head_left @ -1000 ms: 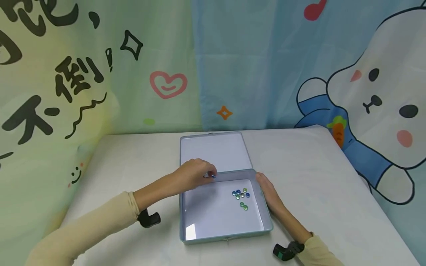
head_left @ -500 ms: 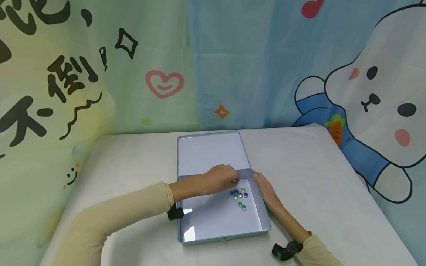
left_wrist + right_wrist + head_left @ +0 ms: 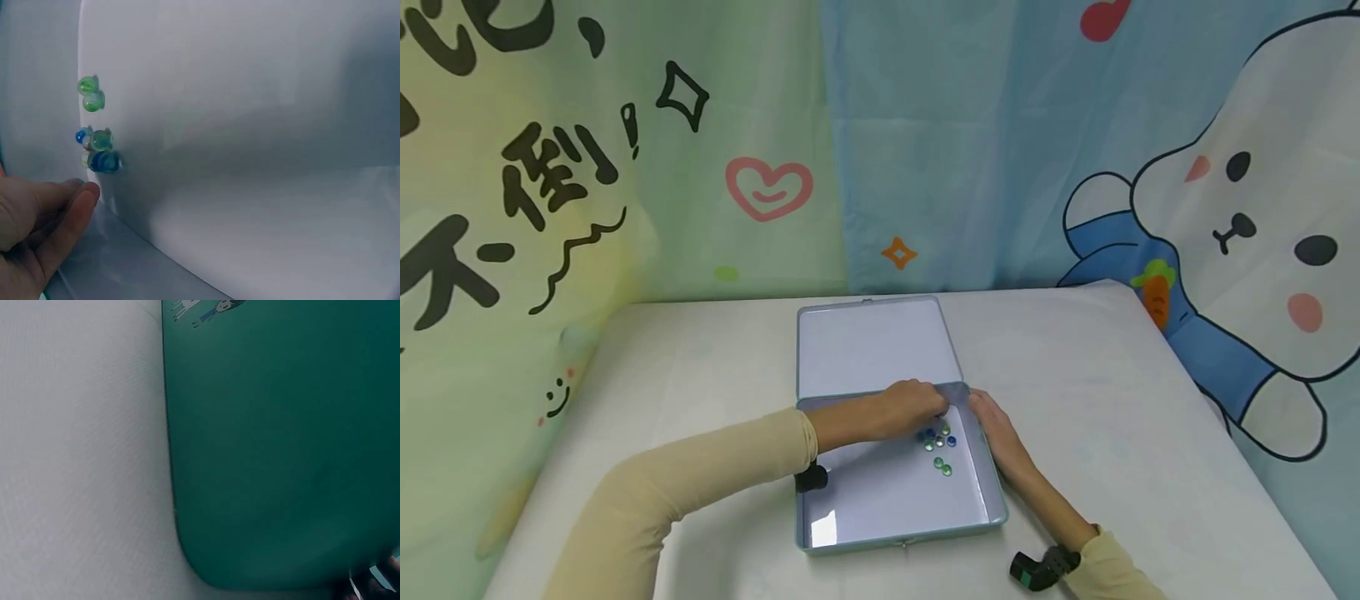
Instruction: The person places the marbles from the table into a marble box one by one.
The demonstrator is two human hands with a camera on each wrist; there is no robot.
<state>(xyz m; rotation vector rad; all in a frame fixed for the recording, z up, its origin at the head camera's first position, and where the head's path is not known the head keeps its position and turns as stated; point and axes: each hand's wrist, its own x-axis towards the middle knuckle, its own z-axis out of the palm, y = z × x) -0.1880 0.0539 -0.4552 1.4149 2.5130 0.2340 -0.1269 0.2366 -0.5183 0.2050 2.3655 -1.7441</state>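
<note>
A shallow tin box [image 3: 895, 535] lies on the table with its hinged lid [image 3: 880, 346] folded back. My left hand [image 3: 912, 408] reaches inside near the far right corner, thumb and finger pinching a small marble that the fingers mostly hide. In the left wrist view the left hand [image 3: 44, 219] is just beside a cluster of blue and clear glass marbles [image 3: 103, 161]; two green marbles [image 3: 92, 100] sit apart. My right hand [image 3: 1003, 437] holds the box's right wall near the far corner. In the right wrist view its fingers [image 3: 375, 590] show only at the corner of the green outer side [image 3: 281, 456].
A white cloth [image 3: 1075, 375] covers the table beneath the box. Behind hangs a printed curtain [image 3: 925, 150] with a cartoon rabbit. Bright reflections lie on the box floor at the front left.
The left hand has moved right across the box from its far wall to the marbles in the right part. The right hand has stayed on the box wall; the view has shifted slightly.
</note>
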